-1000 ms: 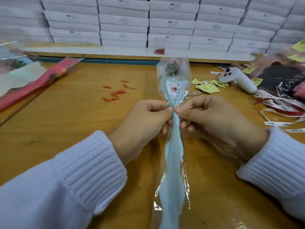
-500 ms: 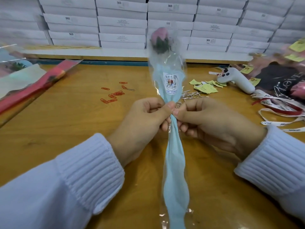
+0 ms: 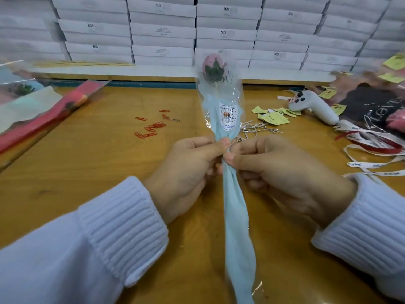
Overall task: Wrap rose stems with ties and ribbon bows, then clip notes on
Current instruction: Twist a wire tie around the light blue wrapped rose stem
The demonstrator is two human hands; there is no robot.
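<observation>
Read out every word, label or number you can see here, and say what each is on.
"SGS": on the white boxes; their smaller print is too small to read.
"LOVE": on the dark wrapper, far right.
Sticker on the sleeve: too small to read.
Ribbons and yellow notes: writing blurred.

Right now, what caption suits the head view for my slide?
Left hand and right hand pinch the sleeved pink rose above a table with paper clips, notes, ribbons.
</observation>
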